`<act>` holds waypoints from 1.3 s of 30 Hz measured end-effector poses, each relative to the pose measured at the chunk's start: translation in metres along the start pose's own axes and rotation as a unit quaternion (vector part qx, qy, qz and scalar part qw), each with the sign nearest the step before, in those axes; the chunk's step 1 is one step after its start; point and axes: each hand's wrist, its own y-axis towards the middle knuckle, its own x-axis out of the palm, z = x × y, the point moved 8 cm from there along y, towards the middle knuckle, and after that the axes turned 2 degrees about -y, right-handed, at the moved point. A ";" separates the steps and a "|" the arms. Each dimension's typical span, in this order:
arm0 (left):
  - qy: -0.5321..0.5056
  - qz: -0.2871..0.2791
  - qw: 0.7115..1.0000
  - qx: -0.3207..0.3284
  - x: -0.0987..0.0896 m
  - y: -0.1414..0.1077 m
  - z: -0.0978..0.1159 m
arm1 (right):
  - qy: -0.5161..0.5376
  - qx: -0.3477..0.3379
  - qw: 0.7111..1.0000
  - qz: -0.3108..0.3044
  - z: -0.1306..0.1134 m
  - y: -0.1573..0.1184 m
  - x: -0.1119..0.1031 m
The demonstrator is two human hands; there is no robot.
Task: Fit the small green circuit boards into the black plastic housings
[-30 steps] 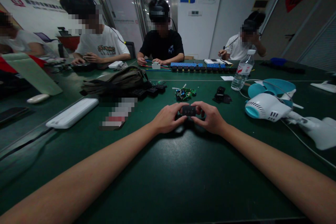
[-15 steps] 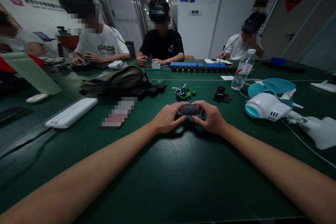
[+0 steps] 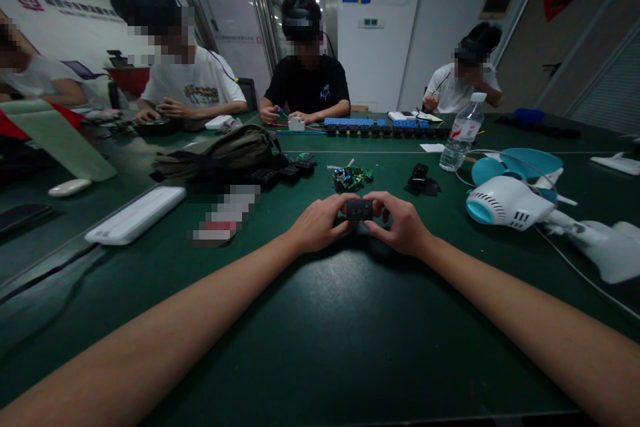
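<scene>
Between my two hands is a small black box (image 3: 359, 210) with pale lettering on the side toward me, too small to read surely. My left hand (image 3: 320, 223) pinches its left end with thumb and fingers. From the other side, my right hand (image 3: 403, 223) grips the right end the same way. The box is held up just above the green table (image 3: 320, 340). Beyond my hands lies a small heap of green circuit boards (image 3: 353, 177), and to its right are some black plastic pieces (image 3: 423, 180).
A white and blue fan (image 3: 505, 203) lies at right, near a water bottle (image 3: 463, 133). On the left are a white power bank (image 3: 137, 215), a phone (image 3: 215, 233) and a dark bag (image 3: 220, 153). Several people sit across the table behind a row of blue-black modules (image 3: 355, 127).
The black box has been turned in my fingers, so a face with pale lettering now points toward me. Both hands stay in nearly the same place.
</scene>
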 end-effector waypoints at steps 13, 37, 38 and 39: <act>0.017 0.001 1.000 -0.001 0.001 0.000 0.000 | 0.002 0.025 0.999 -0.021 0.006 -0.001 0.004; 0.010 0.004 1.000 -0.002 -0.001 0.000 0.001 | 0.008 0.035 0.999 -0.020 0.006 0.000 0.003; 0.009 0.003 1.000 -0.001 -0.001 0.000 0.001 | 0.007 0.035 0.999 -0.021 0.006 0.000 0.003; 0.009 0.003 1.000 0.000 -0.001 0.000 0.001 | 0.006 0.035 0.999 -0.022 0.006 0.000 0.003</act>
